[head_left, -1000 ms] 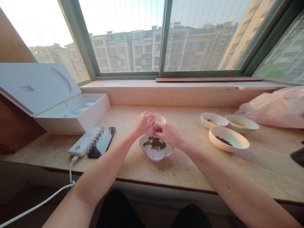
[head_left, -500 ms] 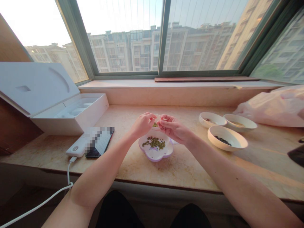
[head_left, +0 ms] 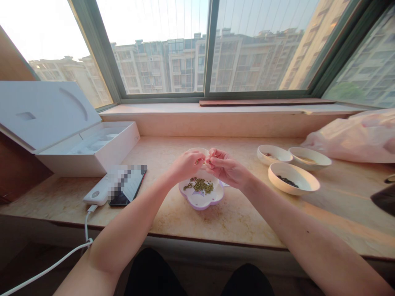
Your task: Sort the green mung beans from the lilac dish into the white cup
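Note:
My left hand (head_left: pixel 189 163) and my right hand (head_left: pixel 226 167) meet at the fingertips above the far side of a purple-rimmed, flower-shaped dish (head_left: pixel 202 204). Small green beans (head_left: pixel 202 186), like mung beans, lie spread in that dish. Behind the hands stands a white bowl (head_left: pixel 197 149), mostly covered by them, with some green beans showing between the fingers. The fingers of my left hand are curled and pressed together. On the right, thumb and fingers form a pinch. Whatever either hand holds is too small to make out.
Three white bowls stand to the right: one with dark pieces (head_left: pixel 293 187), one with reddish bits (head_left: pixel 274 160), one with pale contents (head_left: pixel 310 164). A plastic bag (head_left: pixel 354 137) lies behind them. On the left are an open white box (head_left: pixel 117 144), a phone (head_left: pixel 131 187) and a corded white device (head_left: pixel 98 192).
My left hand has lowered slightly and its fingers have closed in against my right fingertips. My right hand keeps its pinch. The whole view has shifted a little.

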Motion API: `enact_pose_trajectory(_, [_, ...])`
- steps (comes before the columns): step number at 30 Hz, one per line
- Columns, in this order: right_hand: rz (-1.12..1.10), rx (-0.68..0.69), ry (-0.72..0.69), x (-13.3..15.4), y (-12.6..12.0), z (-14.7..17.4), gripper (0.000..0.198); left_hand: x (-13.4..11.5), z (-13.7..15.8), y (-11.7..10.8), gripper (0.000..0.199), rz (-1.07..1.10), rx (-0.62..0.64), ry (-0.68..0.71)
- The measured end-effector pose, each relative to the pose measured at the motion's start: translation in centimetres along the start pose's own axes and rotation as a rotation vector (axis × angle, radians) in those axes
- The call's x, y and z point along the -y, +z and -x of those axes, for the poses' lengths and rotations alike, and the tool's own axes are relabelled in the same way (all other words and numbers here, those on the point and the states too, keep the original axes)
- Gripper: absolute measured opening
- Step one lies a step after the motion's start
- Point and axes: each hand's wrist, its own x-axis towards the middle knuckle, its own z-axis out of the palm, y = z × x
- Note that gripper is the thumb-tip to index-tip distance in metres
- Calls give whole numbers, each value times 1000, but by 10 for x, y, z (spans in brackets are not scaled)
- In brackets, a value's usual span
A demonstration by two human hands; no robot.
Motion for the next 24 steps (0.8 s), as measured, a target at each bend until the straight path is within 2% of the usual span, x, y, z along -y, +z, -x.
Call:
enact_pose_trajectory(4, [-64,-17,6,2,0,0,36,-10,4,-1,26,14,97,86])
enact_pose_trajectory(10, [-142,-105,-33,3,-5,-5,30,-22,11,-8,15,-97,431,191])
enact_pose_trajectory(15, [-100,-109,-35,-1,-7,-8,29,-25,14,-8,28,-171,553,178])
enact_pose_trajectory(20, [194,-254,-137,-12,-9,-13,28,-25,18,-3,29,-222,584,197])
enact_pose_trajectory(24, [745,-344,-297,-20,-14,-18,9,-20,19,3,31,-207,564,182])
